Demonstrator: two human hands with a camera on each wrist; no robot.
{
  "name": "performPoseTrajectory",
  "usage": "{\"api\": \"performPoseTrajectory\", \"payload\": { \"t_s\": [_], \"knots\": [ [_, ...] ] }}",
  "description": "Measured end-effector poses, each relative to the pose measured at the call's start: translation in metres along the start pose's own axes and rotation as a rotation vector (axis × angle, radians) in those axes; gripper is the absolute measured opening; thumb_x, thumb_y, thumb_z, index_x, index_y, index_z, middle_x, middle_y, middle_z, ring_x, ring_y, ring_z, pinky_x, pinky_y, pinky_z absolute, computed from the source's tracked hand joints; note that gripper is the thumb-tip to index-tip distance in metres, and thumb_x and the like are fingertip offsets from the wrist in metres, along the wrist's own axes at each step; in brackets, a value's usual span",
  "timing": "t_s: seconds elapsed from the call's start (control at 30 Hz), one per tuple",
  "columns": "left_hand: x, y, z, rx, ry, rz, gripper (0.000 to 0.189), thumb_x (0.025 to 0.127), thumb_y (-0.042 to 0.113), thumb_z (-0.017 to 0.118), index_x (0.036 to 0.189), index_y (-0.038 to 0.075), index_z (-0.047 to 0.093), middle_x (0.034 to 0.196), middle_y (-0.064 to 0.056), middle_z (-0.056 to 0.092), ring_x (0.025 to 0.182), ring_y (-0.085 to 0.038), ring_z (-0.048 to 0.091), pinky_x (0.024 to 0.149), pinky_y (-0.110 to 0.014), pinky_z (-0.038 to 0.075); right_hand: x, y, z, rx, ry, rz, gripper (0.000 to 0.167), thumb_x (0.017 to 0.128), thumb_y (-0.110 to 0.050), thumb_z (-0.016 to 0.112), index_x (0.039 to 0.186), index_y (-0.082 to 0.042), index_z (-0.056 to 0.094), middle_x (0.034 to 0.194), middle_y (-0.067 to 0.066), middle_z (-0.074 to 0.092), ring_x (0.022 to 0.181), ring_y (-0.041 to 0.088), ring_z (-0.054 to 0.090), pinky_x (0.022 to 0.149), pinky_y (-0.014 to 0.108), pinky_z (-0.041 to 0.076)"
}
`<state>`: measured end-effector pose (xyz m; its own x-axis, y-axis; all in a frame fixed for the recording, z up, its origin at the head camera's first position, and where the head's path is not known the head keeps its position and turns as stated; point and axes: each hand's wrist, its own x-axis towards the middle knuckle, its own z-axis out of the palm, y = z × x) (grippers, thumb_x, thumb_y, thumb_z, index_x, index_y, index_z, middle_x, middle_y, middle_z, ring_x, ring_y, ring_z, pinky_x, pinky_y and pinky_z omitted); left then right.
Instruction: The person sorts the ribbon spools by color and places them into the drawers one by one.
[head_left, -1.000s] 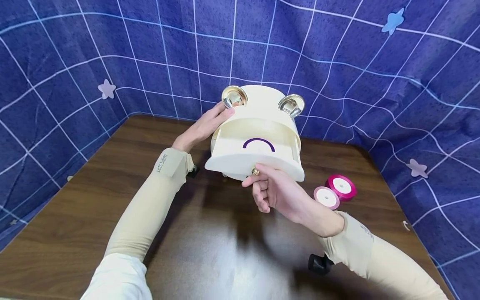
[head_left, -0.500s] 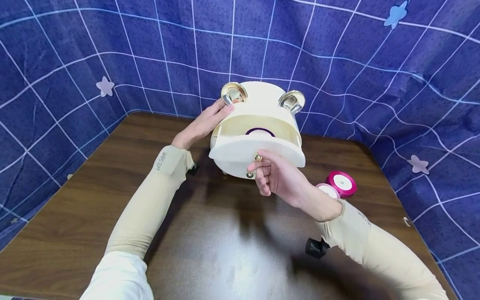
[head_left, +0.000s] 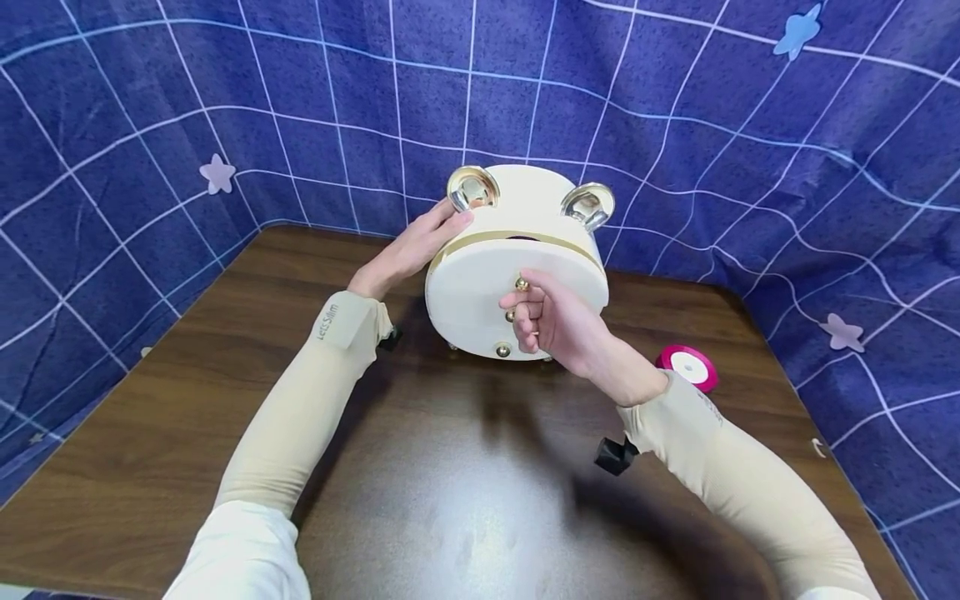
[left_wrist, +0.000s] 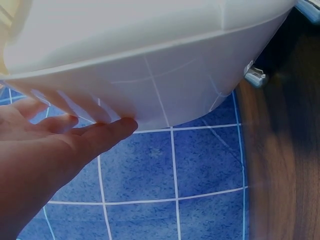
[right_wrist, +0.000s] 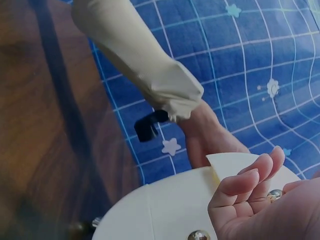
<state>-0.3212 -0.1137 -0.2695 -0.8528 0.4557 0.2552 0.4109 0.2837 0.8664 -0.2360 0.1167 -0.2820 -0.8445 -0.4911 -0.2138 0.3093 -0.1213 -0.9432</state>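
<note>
A white rounded drawer cabinet (head_left: pixel 525 200) with two shiny gold ear-like pieces stands toward the back of the table. My left hand (head_left: pixel 412 250) rests on its left side, below the left ear; in the left wrist view its fingers lie fairly straight against the glossy wall. At the front, my right hand (head_left: pixel 562 325) holds the top gold drawer knob (head_left: pixel 522 284) between thumb and forefinger, other fingers curled. The top drawer front (head_left: pixel 472 275) stands nearly closed, with a thin gap above it. A purple edge (head_left: pixel 522 238) shows in that gap. Two lower knobs sit beneath.
A magenta ribbon spool (head_left: pixel 688 367) lies on the brown wooden table (head_left: pixel 420 467), right of the cabinet. Behind hangs a blue gridded cloth (head_left: pixel 337 108) with star shapes. Black wrist cameras sit below both sleeves.
The top drawer has slid inward from well out to almost closed, my right hand moving with its knob. The purple arc inside has become mostly hidden. My left hand has stayed in place.
</note>
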Motion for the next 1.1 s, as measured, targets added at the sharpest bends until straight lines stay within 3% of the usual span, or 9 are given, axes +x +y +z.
{"api": "performPoseTrajectory", "payload": {
  "t_s": [0.1,0.43,0.6,0.77,0.9,1.03,1.1],
  "knots": [
    [0.001,0.0,0.001,-0.002,-0.003,-0.002,0.051,0.103,0.035,0.04,0.149,0.012,0.035,0.149,-0.007,0.04,0.134,-0.015,0.039,0.114,-0.038,0.031,0.007,-0.001,-0.003,0.002,0.009,-0.007,0.046,0.103,-0.039,0.034,0.083,-0.01,0.064,0.051,-0.004,0.052,0.048,0.011,0.043,0.05,0.022,0.036],
    [0.0,0.001,0.0,-0.022,-0.013,-0.018,0.051,0.104,0.035,0.04,0.149,0.011,0.034,0.139,-0.009,0.05,0.116,-0.016,0.055,0.105,-0.035,0.042,0.018,-0.002,-0.008,0.009,0.021,-0.031,0.047,0.102,-0.04,0.036,0.084,-0.009,0.065,0.051,-0.004,0.052,0.048,0.01,0.043,0.05,0.022,0.036],
    [0.0,0.001,0.0,-0.011,0.004,-0.016,0.051,0.104,0.034,0.04,0.148,0.011,0.035,0.14,-0.008,0.049,0.115,-0.015,0.055,0.105,-0.035,0.041,0.016,0.013,-0.008,-0.101,0.018,-0.058,0.035,0.102,-0.034,0.042,0.094,-0.005,0.061,0.051,-0.004,0.053,0.047,0.01,0.046,0.049,0.022,0.039],
    [0.0,0.001,0.001,-0.017,0.0,-0.017,0.05,0.104,0.035,0.04,0.147,0.011,0.036,0.139,-0.008,0.048,0.113,-0.016,0.057,0.104,-0.036,0.043,0.017,0.038,-0.015,-0.212,0.01,0.043,0.036,0.101,-0.032,0.046,0.101,0.001,0.059,0.051,-0.004,0.054,0.046,0.011,0.049,0.048,0.022,0.041],
    [0.006,-0.012,0.0,-0.021,0.004,-0.015,0.05,0.103,0.039,0.039,0.147,0.015,0.036,0.138,-0.006,0.049,0.109,-0.016,0.059,0.101,-0.035,0.044,0.026,0.049,-0.021,-0.152,0.08,0.115,0.045,0.099,-0.041,0.047,0.102,0.001,0.061,0.051,-0.004,0.053,0.046,0.01,0.047,0.048,0.023,0.04],
    [0.015,-0.03,-0.001,-0.032,0.014,-0.012,0.05,0.102,0.045,0.04,0.147,0.023,0.037,0.135,-0.003,0.052,0.108,-0.015,0.06,0.1,-0.034,0.045,0.032,0.051,-0.018,-0.04,0.126,0.102,0.04,0.099,-0.039,0.047,0.095,-0.002,0.063,0.05,-0.004,0.051,0.046,0.009,0.043,0.048,0.022,0.036],
    [0.016,-0.031,-0.001,-0.027,0.023,-0.005,0.05,0.101,0.047,0.04,0.146,0.025,0.038,0.134,-0.003,0.053,0.11,-0.014,0.059,0.1,-0.034,0.045,0.033,0.051,-0.015,0.002,0.146,0.092,0.037,0.098,-0.036,0.047,0.09,-0.004,0.064,0.05,-0.005,0.049,0.045,0.009,0.041,0.048,0.022,0.034]
  ]
}}
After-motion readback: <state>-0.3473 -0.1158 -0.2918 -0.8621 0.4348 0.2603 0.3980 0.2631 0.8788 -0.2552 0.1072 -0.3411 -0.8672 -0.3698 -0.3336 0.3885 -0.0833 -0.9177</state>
